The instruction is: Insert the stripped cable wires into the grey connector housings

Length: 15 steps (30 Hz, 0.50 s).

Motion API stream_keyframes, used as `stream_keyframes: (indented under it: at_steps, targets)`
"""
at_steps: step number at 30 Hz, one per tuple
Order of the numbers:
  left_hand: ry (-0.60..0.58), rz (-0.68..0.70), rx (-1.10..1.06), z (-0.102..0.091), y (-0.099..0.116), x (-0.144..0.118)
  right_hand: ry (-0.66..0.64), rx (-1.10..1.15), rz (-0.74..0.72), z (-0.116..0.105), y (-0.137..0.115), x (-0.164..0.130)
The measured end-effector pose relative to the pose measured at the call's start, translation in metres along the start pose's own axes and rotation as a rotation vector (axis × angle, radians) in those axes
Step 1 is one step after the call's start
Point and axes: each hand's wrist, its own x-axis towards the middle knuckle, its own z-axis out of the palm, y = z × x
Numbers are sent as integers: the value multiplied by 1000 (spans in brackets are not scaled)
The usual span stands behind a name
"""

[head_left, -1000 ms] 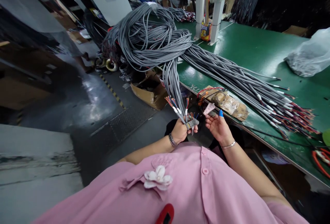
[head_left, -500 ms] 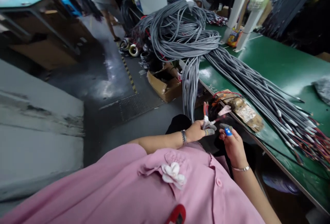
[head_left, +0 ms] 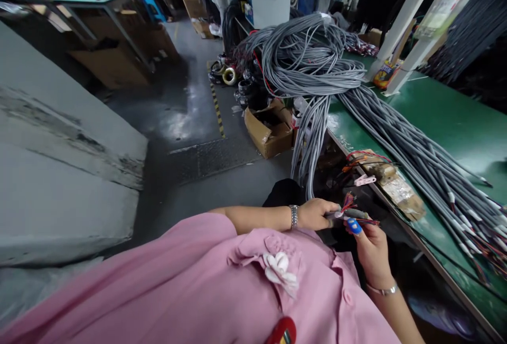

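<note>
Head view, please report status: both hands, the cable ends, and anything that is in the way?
Left hand gripping gray cable ends. Right hand, blue fingertip cover, pinching the colored wires. Gray cable bundle hangs off green bench; nothing blocking.

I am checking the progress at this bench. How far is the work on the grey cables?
Looks done: many cables lie in a row on the green table, ends stripped, coloured wires showing. In hand: the left hand and right hand hold one cable end together. Left: a big tangled pile and a bunch hanging off the edge; whether those are finished I cannot tell.
</note>
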Motion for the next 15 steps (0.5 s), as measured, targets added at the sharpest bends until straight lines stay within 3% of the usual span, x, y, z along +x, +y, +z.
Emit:
stream_keyframes:
  at_steps: [6, 12, 15]
  targets:
    - [-37, 131, -336, -15, 5, -12, 103, 52, 48, -3, 9, 3]
    - [149, 143, -594, -28, 3, -27, 239, 117, 6, -9, -7, 9]
    - [209, 59, -703, -34, -7, -34, 303, 198, -16, -22, -12, 9]
